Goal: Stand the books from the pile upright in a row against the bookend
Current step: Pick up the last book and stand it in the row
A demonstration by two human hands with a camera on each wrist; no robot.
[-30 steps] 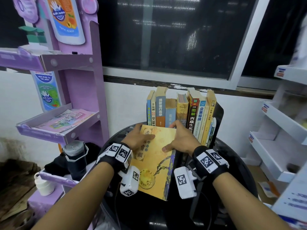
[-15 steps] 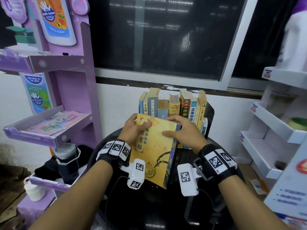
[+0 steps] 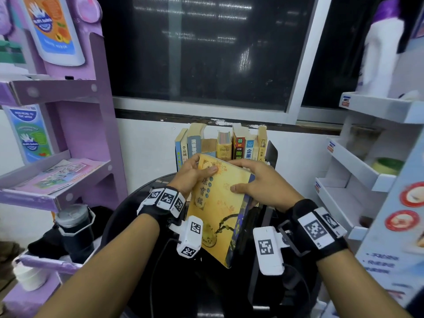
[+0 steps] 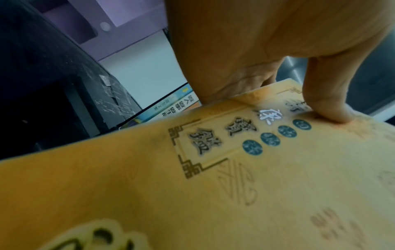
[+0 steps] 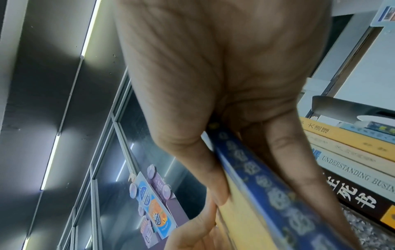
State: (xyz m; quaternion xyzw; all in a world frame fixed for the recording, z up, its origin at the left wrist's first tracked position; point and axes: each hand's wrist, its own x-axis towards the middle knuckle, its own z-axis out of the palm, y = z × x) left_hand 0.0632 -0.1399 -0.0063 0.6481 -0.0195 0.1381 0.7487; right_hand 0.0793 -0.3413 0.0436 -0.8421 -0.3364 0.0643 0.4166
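Note:
Both hands hold a large yellow book with a dark blue spine, tilted up above the round black table. My left hand grips its top left corner, thumb pressed on the cover. My right hand grips the spine edge, thumb on the cover and fingers behind. Beyond the book, a row of several books stands upright against a black bookend at its right end. The pile itself is hidden behind the held book.
A purple display stand with shelves and leaflets is close on the left, a dark tumbler at its foot. White shelving stands at the right. A dark window and white wall are behind the row.
The yellow book has been lifted and tilted more upright, toward the row. My right hand shifted from its top edge to the spine side. The head view moved slightly.

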